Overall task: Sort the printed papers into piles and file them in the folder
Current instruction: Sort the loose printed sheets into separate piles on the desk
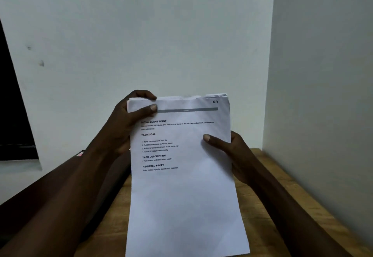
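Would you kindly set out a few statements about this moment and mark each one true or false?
1. Both the left hand and the right hand hold the stack of papers. True.
2. The top sheet is blank. False: it bears printed headings such as "TASK GOAL".
3. The left hand grips the stack at its top left corner. True.
4. The stack lies flat on the wooden table. False: the hands hold it up above the table.
5. A handwritten mark sits near the top sheet's top right corner. True.
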`<action>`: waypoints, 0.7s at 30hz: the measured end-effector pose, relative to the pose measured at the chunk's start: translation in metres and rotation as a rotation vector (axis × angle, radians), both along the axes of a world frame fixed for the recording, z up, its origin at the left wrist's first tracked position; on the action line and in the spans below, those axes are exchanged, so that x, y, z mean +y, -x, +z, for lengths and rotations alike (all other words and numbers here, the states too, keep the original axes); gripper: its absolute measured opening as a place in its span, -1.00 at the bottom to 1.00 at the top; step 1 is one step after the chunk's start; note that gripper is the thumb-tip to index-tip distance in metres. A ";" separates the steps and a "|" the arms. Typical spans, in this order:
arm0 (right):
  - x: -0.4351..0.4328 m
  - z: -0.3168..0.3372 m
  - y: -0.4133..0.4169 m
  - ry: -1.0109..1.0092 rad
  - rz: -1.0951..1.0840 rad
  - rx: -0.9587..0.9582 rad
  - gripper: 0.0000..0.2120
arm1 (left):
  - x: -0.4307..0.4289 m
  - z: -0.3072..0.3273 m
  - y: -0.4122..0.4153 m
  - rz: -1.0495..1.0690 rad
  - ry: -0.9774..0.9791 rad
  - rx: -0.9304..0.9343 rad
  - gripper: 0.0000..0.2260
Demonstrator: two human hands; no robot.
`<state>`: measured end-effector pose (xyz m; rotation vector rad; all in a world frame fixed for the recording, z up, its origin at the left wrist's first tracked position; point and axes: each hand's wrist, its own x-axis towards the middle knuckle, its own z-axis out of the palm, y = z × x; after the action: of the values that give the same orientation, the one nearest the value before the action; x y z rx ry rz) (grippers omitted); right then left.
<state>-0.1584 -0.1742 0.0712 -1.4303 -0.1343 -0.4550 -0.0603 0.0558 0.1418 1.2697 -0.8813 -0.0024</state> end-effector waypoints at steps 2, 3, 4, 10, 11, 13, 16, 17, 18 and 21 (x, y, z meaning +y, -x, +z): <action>-0.001 -0.005 -0.001 0.031 0.027 0.025 -0.59 | -0.002 -0.002 -0.002 0.059 0.049 0.025 -0.84; -0.002 -0.009 -0.002 0.055 0.042 0.044 -0.60 | -0.003 -0.004 -0.003 0.081 0.073 0.046 -0.84; -0.003 -0.012 -0.002 0.083 0.047 0.071 -0.60 | -0.002 -0.006 -0.003 0.102 0.094 0.069 -0.83; 0.001 -0.021 -0.002 0.231 -0.097 0.130 -0.62 | 0.007 -0.012 -0.006 0.065 0.138 0.305 -0.59; 0.001 -0.021 -0.003 0.236 -0.134 0.119 -0.62 | 0.008 -0.017 -0.006 0.006 0.085 0.345 -0.61; 0.003 -0.022 -0.003 0.167 -0.184 0.095 -0.63 | 0.008 -0.033 -0.002 -0.118 -0.084 0.425 -0.65; 0.004 -0.026 -0.004 0.004 -0.139 0.095 -0.70 | 0.004 -0.072 0.002 -0.168 -0.223 0.577 -0.65; 0.002 -0.029 -0.004 -0.020 -0.104 0.117 -0.71 | 0.003 -0.085 0.001 -0.172 -0.219 0.612 -0.64; 0.001 -0.034 -0.005 -0.025 -0.063 0.154 -0.71 | 0.002 -0.096 0.001 -0.166 -0.202 0.631 -0.61; 0.001 -0.056 -0.013 0.003 0.014 0.281 -0.66 | 0.003 -0.122 -0.007 -0.110 -0.179 0.659 -0.53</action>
<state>-0.1452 -0.1733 0.0154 -1.4800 0.0816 -0.2389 -0.0531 0.0588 0.0202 1.2684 -0.3807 -0.5673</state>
